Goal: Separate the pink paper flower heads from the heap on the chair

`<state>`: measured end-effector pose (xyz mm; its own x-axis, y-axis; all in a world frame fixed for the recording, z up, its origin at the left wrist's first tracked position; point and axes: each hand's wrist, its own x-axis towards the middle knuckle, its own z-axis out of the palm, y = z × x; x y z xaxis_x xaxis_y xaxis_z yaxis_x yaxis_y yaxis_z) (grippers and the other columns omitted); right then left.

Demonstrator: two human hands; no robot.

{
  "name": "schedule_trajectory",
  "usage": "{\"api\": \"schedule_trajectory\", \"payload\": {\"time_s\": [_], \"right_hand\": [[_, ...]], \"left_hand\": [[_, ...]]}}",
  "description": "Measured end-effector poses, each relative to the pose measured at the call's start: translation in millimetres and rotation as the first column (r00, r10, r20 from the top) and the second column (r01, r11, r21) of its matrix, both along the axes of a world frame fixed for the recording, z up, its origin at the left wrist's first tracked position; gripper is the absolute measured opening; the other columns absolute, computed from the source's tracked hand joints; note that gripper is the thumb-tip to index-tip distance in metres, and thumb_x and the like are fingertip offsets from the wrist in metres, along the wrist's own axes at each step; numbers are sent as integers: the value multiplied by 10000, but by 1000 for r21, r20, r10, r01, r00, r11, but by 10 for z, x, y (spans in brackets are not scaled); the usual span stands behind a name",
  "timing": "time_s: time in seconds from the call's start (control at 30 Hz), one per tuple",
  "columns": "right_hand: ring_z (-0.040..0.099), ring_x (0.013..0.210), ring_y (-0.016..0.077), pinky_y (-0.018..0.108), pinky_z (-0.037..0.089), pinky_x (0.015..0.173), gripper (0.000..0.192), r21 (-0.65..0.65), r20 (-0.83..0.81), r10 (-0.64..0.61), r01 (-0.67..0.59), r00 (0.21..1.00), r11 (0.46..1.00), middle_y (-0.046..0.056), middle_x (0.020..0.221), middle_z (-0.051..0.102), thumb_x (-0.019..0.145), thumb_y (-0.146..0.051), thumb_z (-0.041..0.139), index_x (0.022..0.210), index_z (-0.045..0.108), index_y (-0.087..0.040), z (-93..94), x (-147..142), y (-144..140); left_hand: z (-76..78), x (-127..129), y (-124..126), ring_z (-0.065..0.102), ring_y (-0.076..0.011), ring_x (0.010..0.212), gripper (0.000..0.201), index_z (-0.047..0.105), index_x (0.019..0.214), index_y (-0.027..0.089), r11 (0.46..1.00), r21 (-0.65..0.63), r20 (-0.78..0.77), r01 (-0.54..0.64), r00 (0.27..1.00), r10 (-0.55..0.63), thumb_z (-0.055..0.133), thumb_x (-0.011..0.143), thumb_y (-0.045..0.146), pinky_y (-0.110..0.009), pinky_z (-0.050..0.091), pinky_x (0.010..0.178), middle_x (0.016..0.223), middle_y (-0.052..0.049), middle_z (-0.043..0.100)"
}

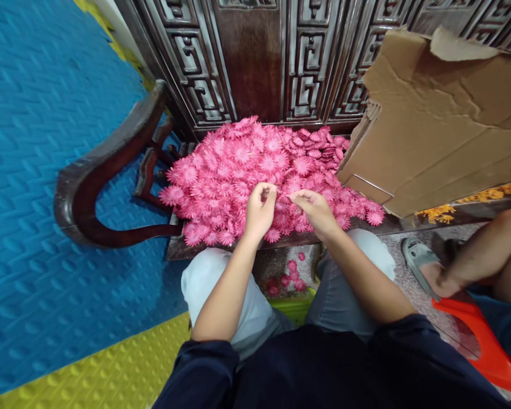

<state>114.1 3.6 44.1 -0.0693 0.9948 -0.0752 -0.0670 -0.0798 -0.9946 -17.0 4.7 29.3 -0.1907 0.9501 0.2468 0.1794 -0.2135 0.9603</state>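
A big heap of pink fabric flowers [247,165] covers the seat of a dark carved wooden chair [111,147]. My left hand [259,209] hovers at the heap's near edge, fingers pinched on a pink flower. Just to the right, my right hand [317,211] rests on the heap with its fingertips pinched on pink petals. The two hands almost touch at the fingertips. My knees in light trousers sit below the seat's front edge.
A large cardboard box [434,125] leans at the right of the heap. Fallen pink flowers [287,279] lie on the floor between my knees. Another person's leg [485,255], a grey sandal [417,258] and a red plastic stool [481,335] are at right. Blue and yellow foam mats [38,170] cover the left.
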Motion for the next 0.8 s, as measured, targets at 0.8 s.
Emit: {"api": "schedule_trajectory", "payload": {"time_s": [0.8], "right_hand": [[358,533,79,249,294,529,267,-5,-96,-221,221,971,975,-25,694,578,549,-331,702,780,644,-210,-34,254,504]], "left_hand": [[-71,-12,75,451,-83,582,85,546,702,167,978,-100,263,-181,943,202,502,765,132,-198,355,589,629,29,509]]}}
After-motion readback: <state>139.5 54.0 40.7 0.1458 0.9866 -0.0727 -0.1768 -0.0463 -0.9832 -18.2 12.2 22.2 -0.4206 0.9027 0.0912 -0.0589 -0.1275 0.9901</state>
